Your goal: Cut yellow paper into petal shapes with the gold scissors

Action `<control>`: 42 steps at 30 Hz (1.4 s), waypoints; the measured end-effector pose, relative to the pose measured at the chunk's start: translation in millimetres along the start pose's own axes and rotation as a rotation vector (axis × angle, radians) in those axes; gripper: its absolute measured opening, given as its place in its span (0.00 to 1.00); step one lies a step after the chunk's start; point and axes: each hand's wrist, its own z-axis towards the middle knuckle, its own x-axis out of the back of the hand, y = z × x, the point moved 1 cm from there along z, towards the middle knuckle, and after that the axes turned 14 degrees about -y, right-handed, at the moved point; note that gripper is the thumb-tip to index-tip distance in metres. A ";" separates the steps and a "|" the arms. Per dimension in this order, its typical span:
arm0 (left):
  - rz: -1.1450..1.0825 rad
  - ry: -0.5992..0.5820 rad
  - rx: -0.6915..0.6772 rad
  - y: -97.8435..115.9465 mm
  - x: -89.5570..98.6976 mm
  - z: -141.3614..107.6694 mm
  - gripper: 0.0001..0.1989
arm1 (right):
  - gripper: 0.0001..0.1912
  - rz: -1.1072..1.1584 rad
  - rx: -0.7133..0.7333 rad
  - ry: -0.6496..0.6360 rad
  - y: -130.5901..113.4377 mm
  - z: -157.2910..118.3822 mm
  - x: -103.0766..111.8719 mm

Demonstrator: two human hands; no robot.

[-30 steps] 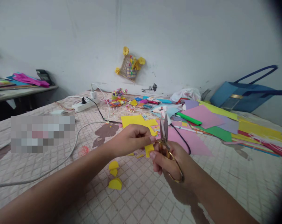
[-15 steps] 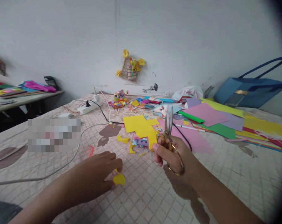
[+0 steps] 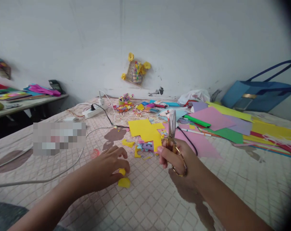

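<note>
My right hand (image 3: 173, 155) holds a pair of scissors (image 3: 172, 128) with gold handles, blades pointing up and nearly together. My left hand (image 3: 111, 165) is low over the table, thumb and fingers curled around a small yellow paper piece (image 3: 122, 171). Just below the thumb is another yellow paper piece (image 3: 124, 183) with a rounded edge. Beyond the hands lies a larger yellow paper sheet (image 3: 144, 130) with cut-out edges. Curved yellow scraps (image 3: 137, 152) and a small purple decorated item (image 3: 147, 146) are in front of it.
Coloured paper sheets (image 3: 212, 118) and a blue bag (image 3: 253, 94) are at the right. A white power strip (image 3: 93, 111) with cables sits at the back left, one grey cable (image 3: 63, 175) running past my left arm. Small craft bits (image 3: 126, 106) lie near the wall.
My left hand has shifted slightly up and right. The yellow paper by its fingertips now shows as two separate pieces. My right hand and the scissors have barely moved.
</note>
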 end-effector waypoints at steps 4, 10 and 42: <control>-0.017 0.016 -0.033 0.6 5.4 5.3 0.07 | 0.11 0.010 0.005 -0.008 1.2 2.2 2.1; -0.429 0.261 -0.115 -1.1 15.9 30.5 0.05 | 0.12 0.066 0.027 0.013 0.0 3.2 3.1; -1.185 0.751 -0.316 48.9 12.6 92.8 0.03 | 0.09 0.153 0.119 0.092 14.6 12.9 4.6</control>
